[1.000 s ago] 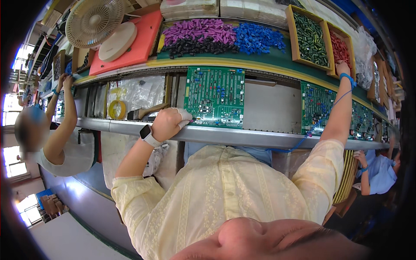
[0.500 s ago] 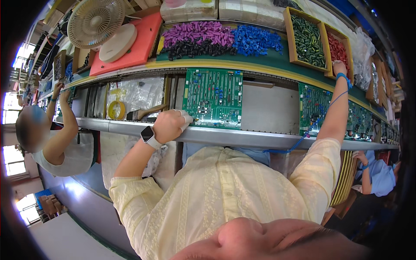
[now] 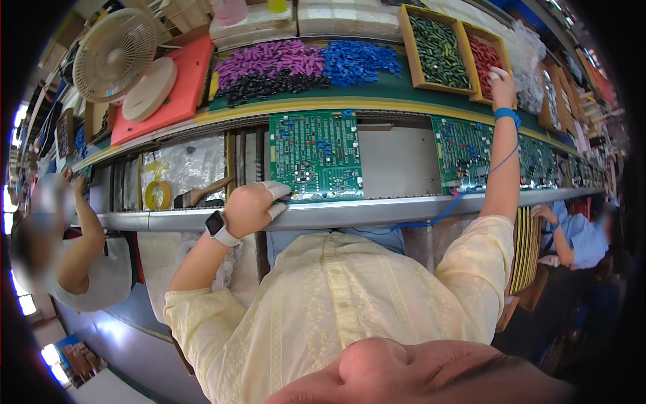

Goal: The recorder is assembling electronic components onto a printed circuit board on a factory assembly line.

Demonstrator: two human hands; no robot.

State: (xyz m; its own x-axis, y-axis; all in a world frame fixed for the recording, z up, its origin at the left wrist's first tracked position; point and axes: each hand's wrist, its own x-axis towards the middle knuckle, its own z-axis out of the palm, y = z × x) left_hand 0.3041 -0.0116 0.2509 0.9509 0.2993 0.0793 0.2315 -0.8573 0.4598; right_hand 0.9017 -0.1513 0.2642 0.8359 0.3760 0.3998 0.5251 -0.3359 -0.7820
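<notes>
A green circuit board (image 3: pixel 315 155) with many small components lies on the rail line in front of me. At its near left corner is my left hand (image 3: pixel 252 207), with white finger covers and a watch on the wrist. Its thumb and forefinger close on a small purple part (image 3: pixel 286 198), partly hidden by the fingers. Stretched out to the far right, my right hand (image 3: pixel 502 87) reaches into a yellow-edged box of red parts (image 3: pixel 483 57). Its fingers curl down among them; what they grip is hidden. A blue coiled cord (image 3: pixel 444 217) runs from its wristband.
Purple (image 3: pixel 269 59), black (image 3: pixel 272 86) and blue parts (image 3: pixel 356 64) lie heaped on the far bench, beside a box of green parts (image 3: pixel 437 50). More boards (image 3: pixel 464 151) sit along the rail. A brush (image 3: pixel 202 193), tape roll (image 3: pixel 157 195) and fan (image 3: pixel 116 54) are leftward. People work at both sides.
The whole view has shifted, so the bench appears farther left. My left thumb has come into sight, lower and apart from the fingers above. My right hand has moved farther into the red-parts box.
</notes>
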